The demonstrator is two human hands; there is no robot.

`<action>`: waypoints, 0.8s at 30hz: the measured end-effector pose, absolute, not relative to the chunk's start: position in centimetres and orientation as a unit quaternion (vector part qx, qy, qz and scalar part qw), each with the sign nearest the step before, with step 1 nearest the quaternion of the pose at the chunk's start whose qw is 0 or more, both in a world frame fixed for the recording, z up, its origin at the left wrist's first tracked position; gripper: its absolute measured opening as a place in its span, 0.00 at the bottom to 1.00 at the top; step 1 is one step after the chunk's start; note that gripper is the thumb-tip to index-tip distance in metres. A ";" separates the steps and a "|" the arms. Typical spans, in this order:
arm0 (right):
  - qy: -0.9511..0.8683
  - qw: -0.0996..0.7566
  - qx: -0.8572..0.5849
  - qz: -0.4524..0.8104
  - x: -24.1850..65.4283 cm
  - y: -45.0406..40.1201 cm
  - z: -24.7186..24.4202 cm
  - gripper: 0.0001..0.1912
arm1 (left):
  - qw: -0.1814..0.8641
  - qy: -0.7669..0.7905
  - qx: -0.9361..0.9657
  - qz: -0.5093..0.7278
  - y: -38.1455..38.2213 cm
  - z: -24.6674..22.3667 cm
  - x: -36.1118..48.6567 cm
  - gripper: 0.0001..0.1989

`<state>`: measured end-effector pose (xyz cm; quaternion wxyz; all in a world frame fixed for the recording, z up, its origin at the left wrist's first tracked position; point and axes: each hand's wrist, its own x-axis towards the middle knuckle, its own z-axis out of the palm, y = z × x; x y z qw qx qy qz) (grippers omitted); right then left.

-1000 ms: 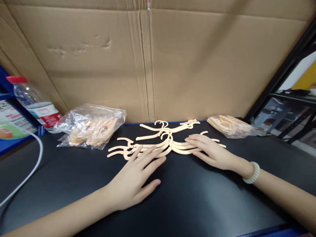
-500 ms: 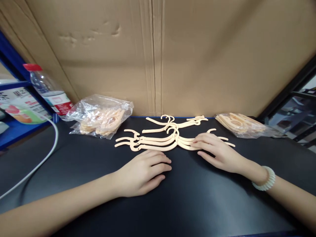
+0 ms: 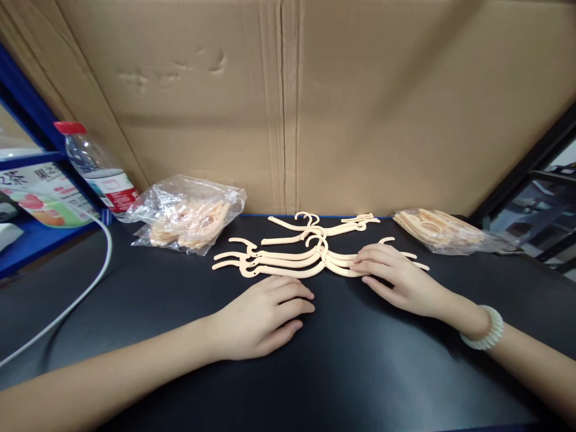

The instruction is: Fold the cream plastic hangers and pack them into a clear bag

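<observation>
Filling the back is a big cardboard sheet (image 3: 382, 90), with a black surface (image 3: 360, 378) in front. Cream plastic hangers (image 3: 297, 273) lie mid-surface, hooks bunched up, between a left plastic bag (image 3: 193, 216) and a right plastic bag (image 3: 438, 231) of similar-looking pieces. The left hand (image 3: 261, 318) sits just in front, fingers loosely curled around nothing. The right hand (image 3: 398, 279) has its fingers over the hangers' right side; can't tell if they're gripping. Pale bracelet (image 3: 497, 327) on that wrist.

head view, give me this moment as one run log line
left hand: on near side of hangers | right hand: over hangers' right half | left bag: beside bottle | right bag: beyond right hand
</observation>
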<state>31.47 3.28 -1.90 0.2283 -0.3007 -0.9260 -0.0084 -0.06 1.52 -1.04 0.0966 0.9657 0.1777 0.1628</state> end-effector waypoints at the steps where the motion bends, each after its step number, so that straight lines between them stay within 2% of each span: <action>1: -0.925 0.232 -0.301 -0.010 31.5 3.3 -1.9 0.13 | 0.097 0.178 0.966 0.161 1.5 -1.0 -0.1 0.14; 11: -0.881 0.268 -0.381 -0.078 32.8 5.0 -1.8 0.11 | 0.096 0.188 0.964 0.160 1.3 -0.7 0.0 0.15; 16: -0.850 0.191 -0.468 -0.149 35.3 8.2 -0.5 0.12 | 0.098 0.187 0.965 0.157 1.3 -0.6 0.0 0.15; 24: -0.836 0.106 -0.520 -0.143 35.5 14.8 0.9 0.13 | 0.091 0.183 0.966 0.158 1.3 -0.8 -0.3 0.14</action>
